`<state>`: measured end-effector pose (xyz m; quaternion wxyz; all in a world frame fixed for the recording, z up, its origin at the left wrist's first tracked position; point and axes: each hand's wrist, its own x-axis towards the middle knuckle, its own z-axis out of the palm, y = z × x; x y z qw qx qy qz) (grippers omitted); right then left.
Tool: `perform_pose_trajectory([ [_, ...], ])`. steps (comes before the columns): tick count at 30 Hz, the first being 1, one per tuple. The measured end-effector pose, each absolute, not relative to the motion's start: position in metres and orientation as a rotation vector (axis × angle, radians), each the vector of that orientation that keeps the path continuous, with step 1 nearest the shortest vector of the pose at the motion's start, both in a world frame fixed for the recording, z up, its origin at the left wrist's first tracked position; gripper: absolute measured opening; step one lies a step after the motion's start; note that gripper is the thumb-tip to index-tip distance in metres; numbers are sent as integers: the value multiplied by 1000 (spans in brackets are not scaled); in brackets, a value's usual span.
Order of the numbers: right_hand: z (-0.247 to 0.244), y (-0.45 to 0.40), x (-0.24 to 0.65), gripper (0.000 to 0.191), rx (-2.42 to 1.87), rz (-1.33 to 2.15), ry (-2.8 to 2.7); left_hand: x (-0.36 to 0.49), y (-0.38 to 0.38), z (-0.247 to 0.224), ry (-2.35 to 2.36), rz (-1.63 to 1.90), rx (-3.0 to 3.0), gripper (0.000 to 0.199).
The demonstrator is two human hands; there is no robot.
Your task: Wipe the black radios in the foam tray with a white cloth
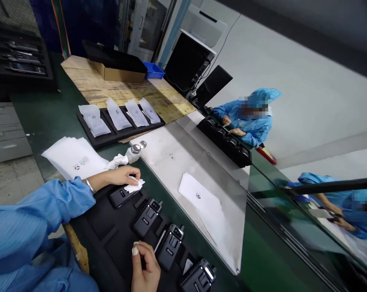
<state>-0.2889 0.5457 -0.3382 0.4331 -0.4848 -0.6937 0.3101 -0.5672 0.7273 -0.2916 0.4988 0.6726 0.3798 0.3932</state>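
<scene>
My left hand point(122, 177) pinches a crumpled white wipe point(134, 185) against the upper end of a black handheld radio point(120, 196). That radio lies in a black foam tray point(101, 225) in front of me. Over the near part of the tray, my right hand point(146, 265) is curled, with thumb and fingertips drawn together. White coverings or bits show at its fingertips; anything pinched there is too small to make out. Alongside sit more radios: one point(147, 217) in the middle, another point(170, 247) just past my right hand, and one point(199, 276) at the bottom edge.
Beyond my left hand stand a bottle with a metal lid point(134, 152) and a stack of white printed sleeves point(75, 158). More sleeves point(201, 200) lie on a white board point(232, 227). A second tray point(101, 140) holds several sleeved items. A co-worker point(247, 117) sits opposite; another point(338, 207) is at right.
</scene>
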Motion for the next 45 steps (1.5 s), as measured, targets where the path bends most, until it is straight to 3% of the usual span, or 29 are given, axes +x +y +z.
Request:
perform_pose_trajectory([
  [6,-330,546,-293,11,-1174,756,-1732,-556,740,-298,1243,1092,1654,31],
  [10,-323,544,-297,13,-1183,795,-1673,-551,721,-274,1478,1251,1686,20],
  [15,-317,542,-300,15,-1186,872,-1658,-513,689,-246,1288,1172,2008,21],
  [20,-315,538,-299,16,-1181,908,-1651,-464,690,-272,1010,981,2199,11],
  [26,-315,537,-298,15,-1164,908,-1678,-453,706,-295,1155,973,2124,10],
  [29,-316,534,-297,15,-1186,794,-1740,-451,714,-293,1288,1016,2041,12],
  [35,-318,529,-300,44,-1232,251,-2182,-459,709,-282,1194,982,2019,15],
  [40,-318,533,-312,47,-1340,239,-2267,-456,692,-277,980,838,2154,6],
  [45,-321,533,-315,47,-1350,195,-2290,-438,702,-281,1133,871,2155,10],
])
